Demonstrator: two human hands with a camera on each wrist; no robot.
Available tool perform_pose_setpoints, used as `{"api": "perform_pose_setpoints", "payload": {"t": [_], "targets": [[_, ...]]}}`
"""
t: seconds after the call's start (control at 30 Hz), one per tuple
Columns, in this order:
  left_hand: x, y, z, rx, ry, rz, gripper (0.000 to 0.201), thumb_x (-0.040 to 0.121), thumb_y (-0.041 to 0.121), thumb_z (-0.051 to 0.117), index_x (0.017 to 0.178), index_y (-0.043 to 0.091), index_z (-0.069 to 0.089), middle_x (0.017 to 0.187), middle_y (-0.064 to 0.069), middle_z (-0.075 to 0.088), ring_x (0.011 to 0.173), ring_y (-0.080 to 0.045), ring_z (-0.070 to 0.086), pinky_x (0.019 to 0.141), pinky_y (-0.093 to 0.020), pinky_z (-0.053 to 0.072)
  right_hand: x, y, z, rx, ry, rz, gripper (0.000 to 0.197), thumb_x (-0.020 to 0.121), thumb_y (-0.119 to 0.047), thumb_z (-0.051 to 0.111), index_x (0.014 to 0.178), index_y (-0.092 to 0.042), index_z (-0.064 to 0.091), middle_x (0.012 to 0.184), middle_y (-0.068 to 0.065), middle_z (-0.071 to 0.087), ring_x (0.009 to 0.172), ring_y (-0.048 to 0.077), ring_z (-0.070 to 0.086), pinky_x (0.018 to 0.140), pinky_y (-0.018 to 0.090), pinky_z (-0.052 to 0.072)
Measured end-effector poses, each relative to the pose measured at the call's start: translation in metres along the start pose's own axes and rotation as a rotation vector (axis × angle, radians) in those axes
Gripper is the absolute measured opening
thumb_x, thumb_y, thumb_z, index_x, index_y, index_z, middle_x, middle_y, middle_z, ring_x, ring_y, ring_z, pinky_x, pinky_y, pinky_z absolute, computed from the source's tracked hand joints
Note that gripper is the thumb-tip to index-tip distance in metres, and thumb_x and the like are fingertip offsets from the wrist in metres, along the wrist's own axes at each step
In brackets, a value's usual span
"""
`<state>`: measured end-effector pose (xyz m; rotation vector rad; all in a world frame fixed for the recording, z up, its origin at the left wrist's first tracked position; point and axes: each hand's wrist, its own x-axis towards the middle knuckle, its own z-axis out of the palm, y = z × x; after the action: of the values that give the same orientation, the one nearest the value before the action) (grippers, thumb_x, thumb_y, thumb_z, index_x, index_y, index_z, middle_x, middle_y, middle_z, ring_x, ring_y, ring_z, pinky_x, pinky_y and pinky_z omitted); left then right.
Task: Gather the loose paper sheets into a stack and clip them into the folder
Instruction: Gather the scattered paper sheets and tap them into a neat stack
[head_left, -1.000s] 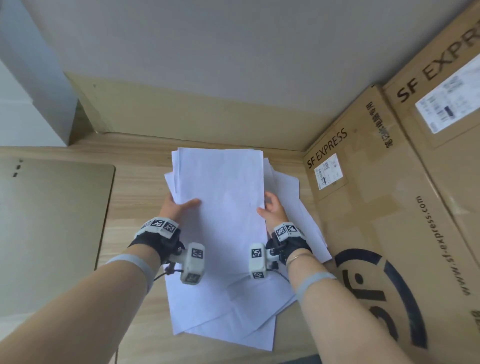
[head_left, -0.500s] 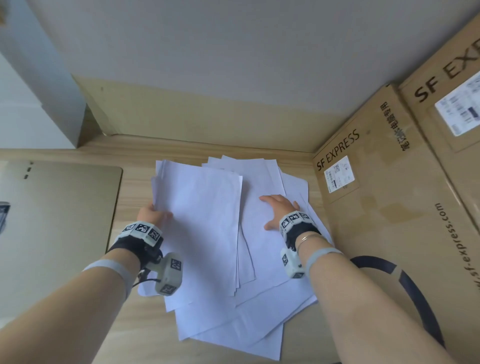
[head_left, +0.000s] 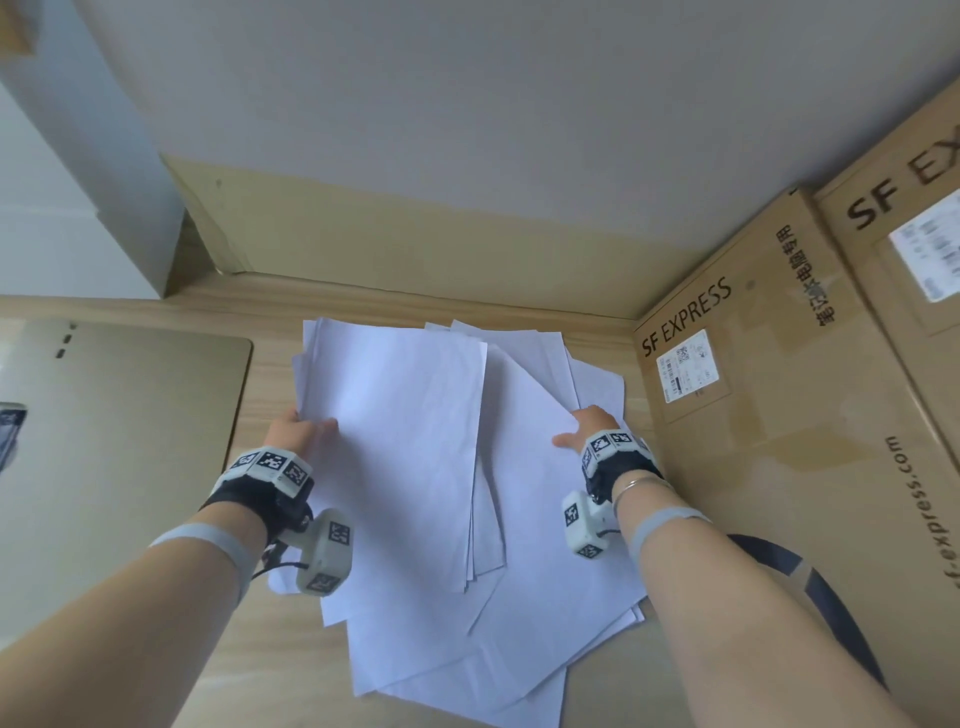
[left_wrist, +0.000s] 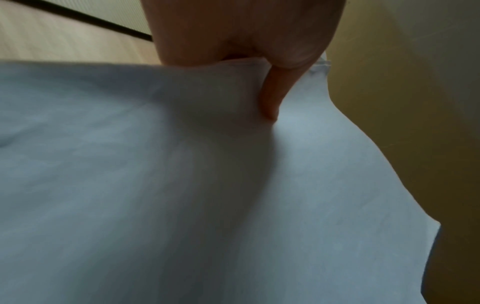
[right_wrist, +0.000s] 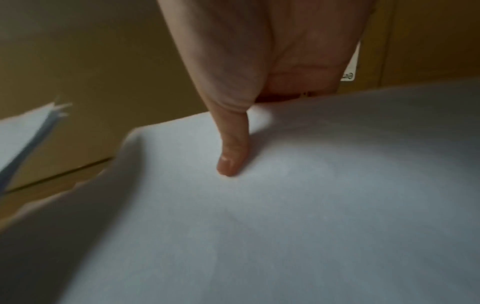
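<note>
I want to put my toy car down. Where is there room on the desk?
There is bare wood between the papers and the tan board, and a thin strip behind the papers, by the wall. The right side is crowded: the papers reach the cardboard boxes.

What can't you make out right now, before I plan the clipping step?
- Left hand fingers: under the sheaf of sheets in head view; left wrist shows only the thumb on top.
- Right hand fingers: under the loose sheets in both views.
- Sheet count: overlapping, edges blurred.
- Folder clip: not visible; the tan folder is cut by the left edge.
</note>
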<state>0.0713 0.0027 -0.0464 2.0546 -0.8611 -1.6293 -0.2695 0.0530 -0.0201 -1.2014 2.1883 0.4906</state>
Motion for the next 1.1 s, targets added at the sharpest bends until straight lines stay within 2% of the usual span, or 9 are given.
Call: {"api": "perform_pose_setpoints", "payload": {"t": [0.13, 0.27, 0.37, 0.5, 0.63, 0.7, 0.83, 0.97, 1.1], "targets": [[-0.003, 0.000, 0.003, 0.005, -0.002, 0.011, 0.044, 0.087, 0.006, 0.057, 0.130, 0.000, 0.049, 0.127, -0.024, 0.058, 0.114, -0.040, 0.056, 0.089, -0.038, 0.044, 0.001, -0.007, 0.013, 0.079, 0.020, -0.022, 0.070, 0.083, -0.040, 0.064, 0.140, -0.009, 0.039, 0.152, 0.007, 0.024, 0.137, 0.027, 0.033, 0.114, 0.039, 0.028], [-0.005, -0.004, 0.007, 0.005, 0.003, 0.033, 0.041, 0.086, 0.004, 0.057, 0.126, -0.001, 0.052, 0.120, -0.025, 0.061, 0.093, -0.032, 0.056, 0.084, -0.035, 0.044, 0.001, -0.010, 0.024, 0.063, 0.059, 0.049, 0.055, 0.082, -0.040, 0.066, 0.131, -0.026, 0.044, 0.136, 0.003, 0.044, 0.130, 0.028, 0.039, 0.104, 0.046, 0.029], [-0.006, -0.007, 0.008, -0.009, -0.003, 0.037, 0.039, 0.086, 0.003, 0.057, 0.125, -0.002, 0.053, 0.107, -0.020, 0.061, 0.090, -0.029, 0.054, 0.082, -0.034, 0.043, 0.000, -0.002, 0.025, 0.270, 0.143, 0.008, 0.031, 0.084, -0.020, 0.066, 0.108, -0.017, 0.046, 0.121, 0.009, 0.057, 0.113, 0.031, 0.056, 0.090, 0.034, 0.040], [-0.010, -0.008, 0.010, -0.015, 0.011, 0.041, 0.039, 0.086, 0.003, 0.056, 0.125, -0.001, 0.054, 0.115, -0.023, 0.062, 0.095, -0.033, 0.057, 0.084, -0.035, 0.044, -0.007, 0.017, 0.012, 0.354, 0.242, 0.002, 0.025, 0.092, -0.014, 0.054, 0.112, 0.001, 0.057, 0.122, 0.021, 0.061, 0.102, 0.033, 0.059, 0.078, 0.029, 0.042], [-0.012, -0.007, 0.011, -0.009, 0.020, 0.026, 0.041, 0.085, -0.001, 0.057, 0.126, -0.006, 0.051, 0.124, -0.026, 0.059, 0.112, -0.042, 0.057, 0.090, -0.040, 0.044, -0.020, 0.045, -0.006, 0.564, 0.383, 0.083, 0.033, 0.094, -0.010, 0.050, 0.125, 0.001, 0.055, 0.131, 0.019, 0.056, 0.116, 0.032, 0.054, 0.094, 0.036, 0.043], [-0.011, -0.005, 0.009, 0.020, 0.020, 0.020, 0.043, 0.085, -0.002, 0.057, 0.128, -0.007, 0.049, 0.128, -0.028, 0.056, 0.116, -0.043, 0.055, 0.093, -0.043, 0.044, -0.028, 0.057, -0.014, 0.631, 0.452, 0.101, 0.033, 0.095, -0.009, 0.050, 0.125, 0.003, 0.054, 0.130, 0.020, 0.056, 0.112, 0.029, 0.055, 0.092, 0.035, 0.042], [-0.009, -0.006, 0.006, 0.096, 0.002, 0.018, 0.042, 0.086, 0.001, 0.056, 0.127, -0.005, 0.050, 0.120, -0.027, 0.059, 0.102, -0.040, 0.058, 0.084, -0.038, 0.044, -0.039, 0.077, -0.022, 0.706, 0.511, 0.164, 0.036, 0.096, -0.013, 0.048, 0.129, 0.001, 0.051, 0.133, 0.019, 0.054, 0.118, 0.033, 0.053, 0.095, 0.037, 0.042], [-0.008, -0.007, 0.002, 0.133, -0.001, 0.015, 0.039, 0.085, 0.001, 0.054, 0.124, -0.003, 0.051, 0.099, -0.017, 0.055, 0.088, -0.030, 0.051, 0.082, -0.036, 0.043, -0.043, 0.088, -0.021, 0.716, 0.551, 0.136, 0.024, 0.096, -0.012, 0.046, 0.107, 0.004, 0.060, 0.112, 0.023, 0.064, 0.084, 0.025, 0.052, 0.075, 0.027, 0.036], [-0.008, -0.007, -0.001, 0.193, 0.000, 0.037, 0.038, 0.084, 0.002, 0.054, 0.122, -0.003, 0.055, 0.110, -0.024, 0.062, 0.086, -0.030, 0.052, 0.080, -0.034, 0.043, -0.041, 0.086, -0.014, 0.728, 0.513, 0.127, 0.025, 0.096, -0.015, 0.045, 0.108, 0.000, 0.061, 0.112, 0.021, 0.065, 0.085, 0.022, 0.052, 0.077, 0.028, 0.039]]}}
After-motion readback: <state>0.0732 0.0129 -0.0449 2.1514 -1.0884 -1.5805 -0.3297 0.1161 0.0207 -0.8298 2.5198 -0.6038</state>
